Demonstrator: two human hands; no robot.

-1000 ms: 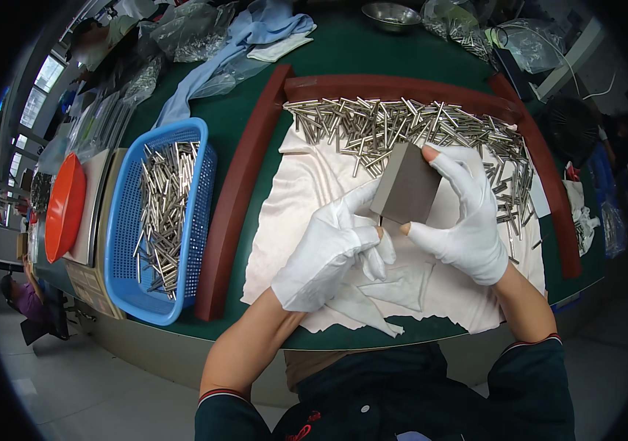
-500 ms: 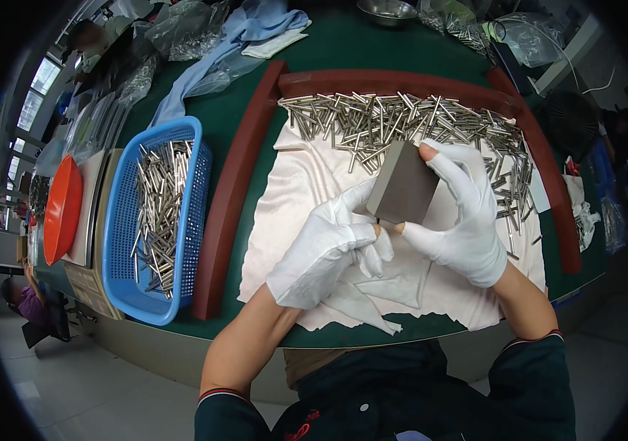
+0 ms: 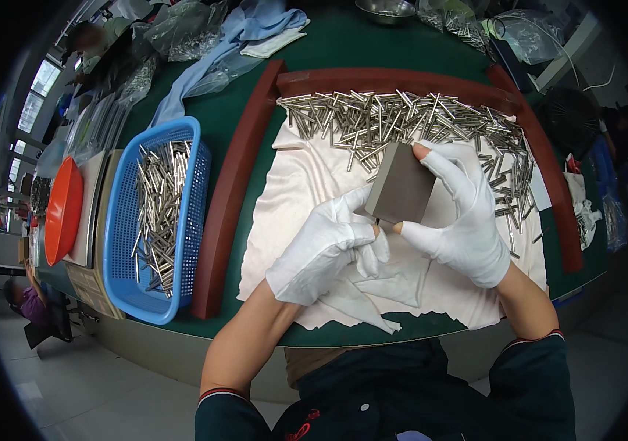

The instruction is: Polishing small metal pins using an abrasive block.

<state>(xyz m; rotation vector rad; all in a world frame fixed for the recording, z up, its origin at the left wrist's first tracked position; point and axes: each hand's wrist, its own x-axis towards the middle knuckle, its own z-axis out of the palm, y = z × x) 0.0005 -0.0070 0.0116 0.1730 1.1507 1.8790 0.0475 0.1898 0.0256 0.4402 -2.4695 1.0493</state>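
Note:
My right hand (image 3: 461, 220) wears a white glove with bare fingertips and grips a grey-brown rectangular block (image 3: 404, 184) between thumb and fingers, tilted above the cloth. Just left of the block, my gloved left hand (image 3: 329, 246) is closed in a pinch. The dark tip of a thin pin (image 3: 377, 220) pokes out above its thumb, close to the block's lower edge; the fingers hide the rest. Many loose silvery metal pins (image 3: 387, 121) lie heaped on the pale cloth (image 3: 284, 191) beyond my hands.
A red-brown frame (image 3: 229, 198) borders the cloth on the left, far and right sides. To its left stands a blue plastic basket (image 3: 200, 213) holding more pins. An orange-red tray (image 3: 64, 211) is farther left. A metal bowl (image 3: 386, 9) and plastic bags sit at the back.
Both hands and the block have shifted very slightly left. The grips look the same.

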